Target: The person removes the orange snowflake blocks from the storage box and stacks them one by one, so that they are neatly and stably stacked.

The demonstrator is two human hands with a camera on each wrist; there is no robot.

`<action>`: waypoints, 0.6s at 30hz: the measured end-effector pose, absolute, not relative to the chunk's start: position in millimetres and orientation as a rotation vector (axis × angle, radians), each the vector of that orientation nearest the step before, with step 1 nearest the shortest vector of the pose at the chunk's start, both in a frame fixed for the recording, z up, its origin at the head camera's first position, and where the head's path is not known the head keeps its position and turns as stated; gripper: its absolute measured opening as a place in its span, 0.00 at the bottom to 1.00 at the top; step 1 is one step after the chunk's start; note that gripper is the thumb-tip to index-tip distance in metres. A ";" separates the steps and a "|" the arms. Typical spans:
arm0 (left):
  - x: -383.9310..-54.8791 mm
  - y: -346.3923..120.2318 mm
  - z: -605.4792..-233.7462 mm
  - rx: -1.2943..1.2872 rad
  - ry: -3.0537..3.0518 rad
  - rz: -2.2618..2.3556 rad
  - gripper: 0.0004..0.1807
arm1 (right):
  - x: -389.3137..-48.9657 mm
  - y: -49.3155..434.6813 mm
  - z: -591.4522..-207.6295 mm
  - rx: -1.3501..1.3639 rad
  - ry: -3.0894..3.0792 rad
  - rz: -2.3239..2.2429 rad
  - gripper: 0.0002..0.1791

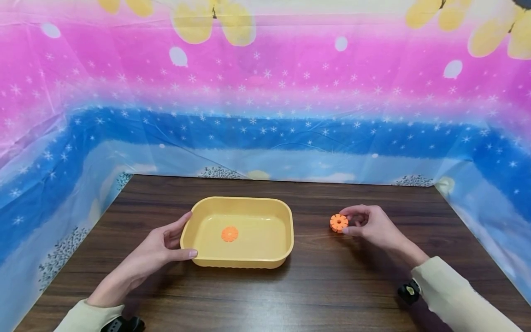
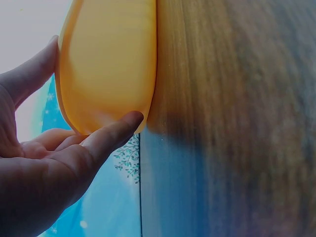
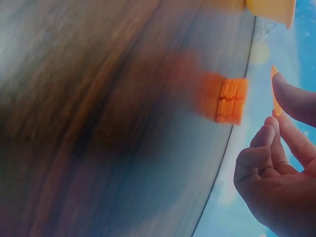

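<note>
A yellow rectangular tray [image 1: 249, 263] stands on the table with one flat orange notched disc [image 1: 229, 234] lying inside it. My left hand [image 1: 159, 244] holds the tray's left end, thumb at the near corner and fingers along the side wall; the left wrist view shows its fingers against the yellow wall. To the right of the tray, my right hand [image 1: 375, 228] pinches a thin orange notched disc [image 3: 275, 91] between thumb and finger. Below that disc, a short stack of orange discs [image 3: 232, 101] sits on the table, slightly apart from it.
A dark brown wood-grain table [image 1: 315, 295] lies under everything. Printed cloth [image 1: 290, 133] in pink and blue hangs round its back and sides. Black wrist devices [image 1: 409, 292] are worn at both sleeves.
</note>
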State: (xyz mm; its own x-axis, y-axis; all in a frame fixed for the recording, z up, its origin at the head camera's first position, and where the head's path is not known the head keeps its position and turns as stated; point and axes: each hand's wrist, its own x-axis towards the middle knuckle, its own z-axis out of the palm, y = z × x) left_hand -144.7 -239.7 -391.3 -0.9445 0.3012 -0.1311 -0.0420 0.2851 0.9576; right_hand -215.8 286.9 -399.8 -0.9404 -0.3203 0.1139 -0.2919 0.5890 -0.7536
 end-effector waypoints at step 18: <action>-143.9 -238.6 -389.9 0.231 2.256 1.724 0.56 | -225.8 298.9 -406.6 -0.524 2.788 -1.245 0.22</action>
